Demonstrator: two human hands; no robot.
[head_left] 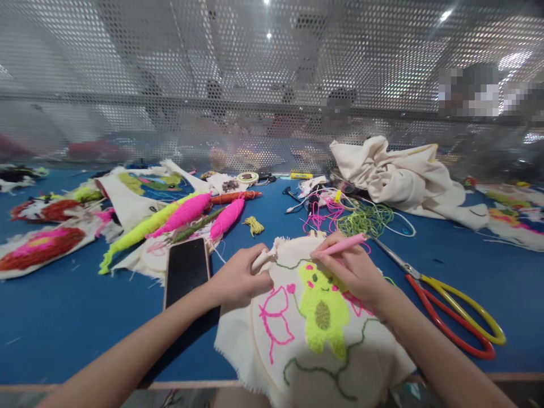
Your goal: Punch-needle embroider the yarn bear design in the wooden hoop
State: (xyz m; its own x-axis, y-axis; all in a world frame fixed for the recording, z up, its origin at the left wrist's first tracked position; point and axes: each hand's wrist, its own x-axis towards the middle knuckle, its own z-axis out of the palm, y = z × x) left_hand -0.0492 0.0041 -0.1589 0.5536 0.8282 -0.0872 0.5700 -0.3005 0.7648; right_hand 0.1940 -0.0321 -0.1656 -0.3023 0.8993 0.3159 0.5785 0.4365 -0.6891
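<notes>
White fabric stretched in an embroidery hoop (256, 334) leans at the table's front edge. It bears a yellow-green bear (323, 317) with pink cheeks, pink flower outlines and dark green curving lines. My left hand (244, 276) is closed around the hoop's upper left edge, with bunched cloth at its fingers. Pinched in my right hand (351, 266) is a pink punch needle (345, 245), held like a pen. Its tip is at the fabric above the bear's head, hidden by my fingers. Part of the right-hand pink flower lies under that hand.
A dark phone (187, 271) lies left of the hoop, near pink yarn bundles (182, 214) and a yellow yarn bundle (148, 226). Scissors (442, 294) with red and yellow handles lie at right. Behind are tangled green yarn (368, 218), crumpled white cloth (395, 178) and a perforated metal screen (255, 73).
</notes>
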